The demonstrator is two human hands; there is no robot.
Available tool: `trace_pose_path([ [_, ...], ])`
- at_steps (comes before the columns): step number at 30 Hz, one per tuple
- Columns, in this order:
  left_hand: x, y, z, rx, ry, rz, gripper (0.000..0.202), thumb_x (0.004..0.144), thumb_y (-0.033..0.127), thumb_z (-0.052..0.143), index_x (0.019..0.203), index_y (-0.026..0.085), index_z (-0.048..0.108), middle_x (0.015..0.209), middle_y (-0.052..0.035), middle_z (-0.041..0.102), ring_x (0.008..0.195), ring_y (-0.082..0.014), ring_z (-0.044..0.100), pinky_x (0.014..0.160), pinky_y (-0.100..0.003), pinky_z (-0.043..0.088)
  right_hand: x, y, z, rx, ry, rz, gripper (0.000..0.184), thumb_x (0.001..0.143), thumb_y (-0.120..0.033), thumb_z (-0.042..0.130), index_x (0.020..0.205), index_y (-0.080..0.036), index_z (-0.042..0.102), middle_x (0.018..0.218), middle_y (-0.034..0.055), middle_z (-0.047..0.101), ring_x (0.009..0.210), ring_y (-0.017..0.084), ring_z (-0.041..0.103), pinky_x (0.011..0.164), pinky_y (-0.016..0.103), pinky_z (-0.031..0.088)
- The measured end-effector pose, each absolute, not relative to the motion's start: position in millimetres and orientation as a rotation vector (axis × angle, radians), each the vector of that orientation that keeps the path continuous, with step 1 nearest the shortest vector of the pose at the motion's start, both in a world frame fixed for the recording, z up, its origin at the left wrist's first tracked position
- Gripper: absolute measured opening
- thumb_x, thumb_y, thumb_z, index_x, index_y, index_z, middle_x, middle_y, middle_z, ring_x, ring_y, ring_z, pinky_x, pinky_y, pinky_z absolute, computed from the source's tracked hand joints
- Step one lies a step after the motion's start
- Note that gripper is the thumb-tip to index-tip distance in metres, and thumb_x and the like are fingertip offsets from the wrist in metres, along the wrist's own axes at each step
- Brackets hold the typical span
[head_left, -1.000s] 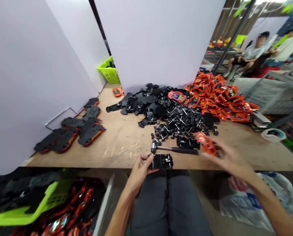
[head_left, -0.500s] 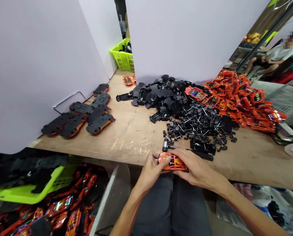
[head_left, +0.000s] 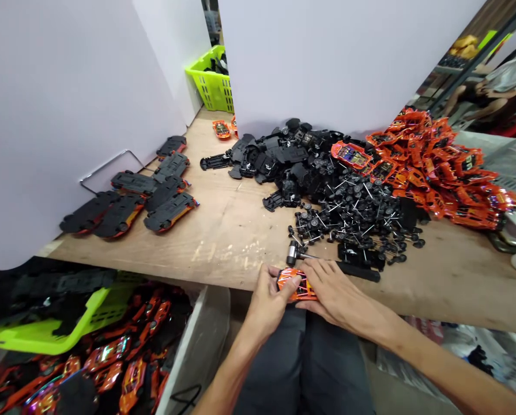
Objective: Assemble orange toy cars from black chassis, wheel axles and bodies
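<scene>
An orange toy car is held between both hands at the table's front edge, above my lap. My left hand grips its left end, with the thumb pressed on top of the body. Across the right end lies my right hand, fingers over the car and thumb beneath, covering much of that end. Just behind the hands rests a hammer with a metal head and a black handle, its middle partly hidden by my right hand. The car's underside is hidden.
Behind are piles of black chassis, wheel axles and orange car bodies. Cars lie wheels-up at left. A green basket stands at the back, another low left over a bin of cars. A person sits far right.
My right hand has shifted left and its fingers now lie flatter over the car's right end. The left hand keeps its grip. The whole view has shifted slightly.
</scene>
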State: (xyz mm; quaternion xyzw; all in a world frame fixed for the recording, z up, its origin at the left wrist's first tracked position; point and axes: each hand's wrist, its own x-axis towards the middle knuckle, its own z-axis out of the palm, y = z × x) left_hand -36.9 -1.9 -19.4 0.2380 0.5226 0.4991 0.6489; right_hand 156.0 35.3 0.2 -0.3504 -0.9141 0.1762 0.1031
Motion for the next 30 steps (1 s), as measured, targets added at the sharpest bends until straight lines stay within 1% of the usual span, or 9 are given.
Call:
trace_pose_path([
  [4, -37, -4, -14, 0.590, 1.201, 1.157, 0.054, 0.071, 0.049, 0.090, 0.090, 0.024, 0.046, 0.082, -0.0001, 0.071, 0.078, -0.0181, 0.070, 0.077, -0.032, 0.057, 159, 36, 6, -0.985, -2.679, 0.512, 0.085, 0.090, -0.061, 0.071, 0.160, -0.025, 0.037, 0.148, 0.0193, 0.058, 0.140, 0.042, 0.052, 0.118, 0.068, 0.035],
  [7, -46, -7, -6, 0.642, 1.103, 1.146, 0.050, 0.074, 0.042, 0.090, 0.099, 0.024, 0.050, 0.083, 0.0004, 0.073, 0.078, -0.0189, 0.071, 0.077, -0.031, 0.057, 172, 35, 23, -1.029, -2.503, 0.625, 0.088, 0.087, -0.065, 0.073, 0.158, -0.027, 0.038, 0.150, 0.0166, 0.057, 0.141, 0.039, 0.051, 0.119, 0.061, 0.037],
  [9, -52, -6, 0, 0.738, 1.027, 1.103, 0.047, 0.077, 0.036, 0.088, 0.110, 0.024, 0.057, 0.095, -0.0037, 0.077, 0.087, -0.0221, 0.074, 0.083, -0.033, 0.057, 181, 31, 26, -1.115, -2.262, 0.781, 0.065, 0.095, -0.056, 0.069, 0.150, -0.029, 0.047, 0.145, 0.0131, 0.059, 0.136, 0.033, 0.055, 0.114, 0.050, 0.045],
  [11, -55, -4, 4, 0.920, 0.988, 1.044, 0.038, 0.082, 0.034, 0.083, 0.114, 0.023, 0.067, 0.110, -0.0084, 0.078, 0.103, -0.0267, 0.073, 0.093, -0.035, 0.055, 187, 24, 19, -1.134, -2.032, 0.969, 0.040, 0.100, -0.048, 0.065, 0.134, -0.029, 0.058, 0.131, 0.0092, 0.065, 0.122, 0.027, 0.063, 0.104, 0.040, 0.052],
  [14, -51, 0, 6, 1.187, 1.024, 0.972, 0.029, 0.085, 0.033, 0.080, 0.112, 0.023, 0.077, 0.117, -0.0103, 0.077, 0.115, -0.0304, 0.070, 0.102, -0.036, 0.051, 188, 16, 0, -1.113, -1.840, 1.106, 0.026, 0.101, -0.044, 0.065, 0.119, -0.027, 0.063, 0.116, 0.0060, 0.066, 0.110, 0.024, 0.065, 0.097, 0.036, 0.053],
  [19, -36, 0, -5, 1.355, 1.195, 1.063, 0.017, 0.084, 0.032, 0.081, 0.097, 0.021, 0.078, 0.103, -0.0089, 0.081, 0.097, -0.0280, 0.075, 0.091, -0.036, 0.056, 183, 15, -8, -1.098, -1.726, 1.233, 0.025, 0.097, -0.041, 0.071, 0.116, -0.026, 0.064, 0.115, 0.0057, 0.065, 0.110, 0.023, 0.064, 0.098, 0.035, 0.052],
  [24, -40, 1, -12, 1.636, 1.138, 1.086, 0.015, 0.096, 0.029, 0.069, 0.107, 0.020, 0.073, 0.107, -0.0088, 0.081, 0.096, -0.0239, 0.077, 0.088, -0.034, 0.058, 177, 16, -1, -1.138, -1.565, 1.293, 0.023, 0.093, -0.041, 0.076, 0.107, -0.024, 0.069, 0.106, 0.0043, 0.067, 0.100, 0.022, 0.065, 0.091, 0.032, 0.052],
  [26, -44, 5, -6, 1.738, 1.110, 0.967, 0.019, 0.098, 0.031, 0.067, 0.114, 0.021, 0.069, 0.109, -0.0087, 0.080, 0.095, -0.0225, 0.076, 0.085, -0.033, 0.057, 175, 14, -1, -1.157, -1.528, 1.260, 0.021, 0.093, -0.040, 0.076, 0.105, -0.024, 0.070, 0.104, 0.0040, 0.068, 0.098, 0.021, 0.066, 0.089, 0.032, 0.052],
  [30, -38, 13, 9, 2.203, 1.224, 0.674, 0.038, 0.086, 0.042, 0.080, 0.112, 0.020, 0.065, 0.097, -0.0097, 0.076, 0.085, -0.0277, 0.072, 0.076, -0.037, 0.053, 173, 14, -4, -1.137, -1.552, 1.234, 0.020, 0.094, -0.039, 0.076, 0.107, -0.025, 0.072, 0.106, 0.0043, 0.070, 0.100, 0.022, 0.067, 0.091, 0.034, 0.053],
])
